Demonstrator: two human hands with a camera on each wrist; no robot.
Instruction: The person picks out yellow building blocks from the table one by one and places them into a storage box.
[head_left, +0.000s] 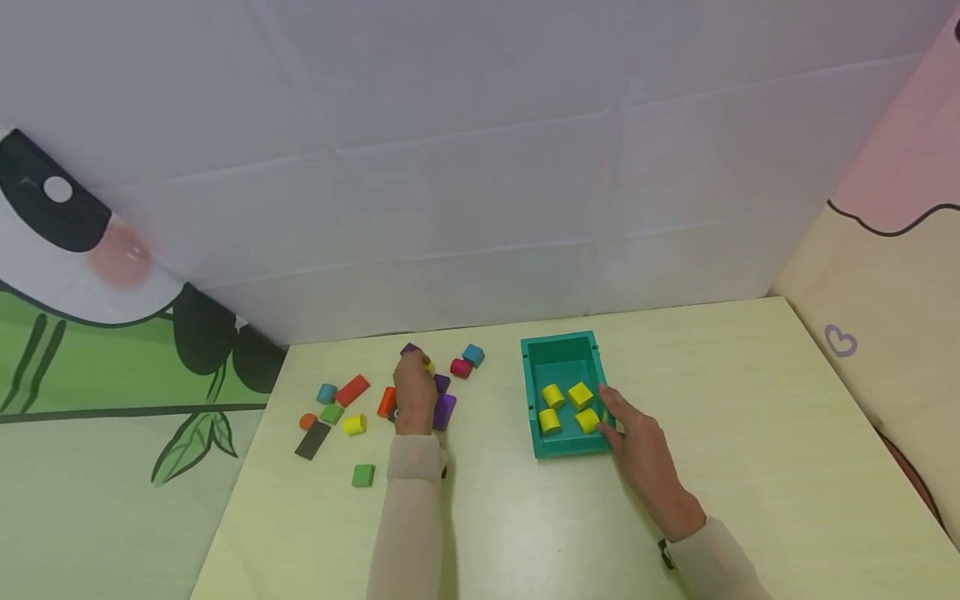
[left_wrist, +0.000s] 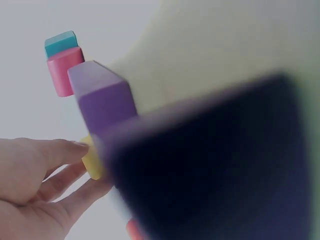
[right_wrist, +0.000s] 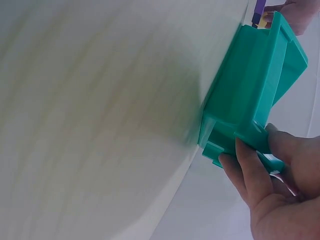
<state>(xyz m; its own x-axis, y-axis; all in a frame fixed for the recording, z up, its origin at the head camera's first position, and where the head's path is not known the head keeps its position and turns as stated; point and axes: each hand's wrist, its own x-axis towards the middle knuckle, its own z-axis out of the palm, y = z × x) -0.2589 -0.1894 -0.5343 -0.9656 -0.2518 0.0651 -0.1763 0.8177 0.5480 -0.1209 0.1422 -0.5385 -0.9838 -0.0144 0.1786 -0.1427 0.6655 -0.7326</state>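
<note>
My left hand [head_left: 416, 396] pinches a yellow block [left_wrist: 93, 161] between thumb and fingers, among the scattered blocks on the left of the table. Close beside it in the left wrist view are a purple block [left_wrist: 107, 105] and a large, dark blurred block [left_wrist: 215, 165]. My right hand [head_left: 647, 454] grips the near right side of a green plastic bin [head_left: 572, 448], its thumb and fingers on either side of the wall [right_wrist: 250, 117]. Inside the bin lie several yellow blocks, among them a cylinder [head_left: 552, 396] and a cube [head_left: 581, 395].
Left of my left hand lie a red block [head_left: 352, 390], a black block [head_left: 312, 441], a yellow cylinder [head_left: 355, 425] and a green cube [head_left: 363, 476]. Beyond it are a blue cube [head_left: 473, 355] and a pinkish-red cylinder [head_left: 461, 367]. A cloth wall [head_left: 480, 283] rises behind the table.
</note>
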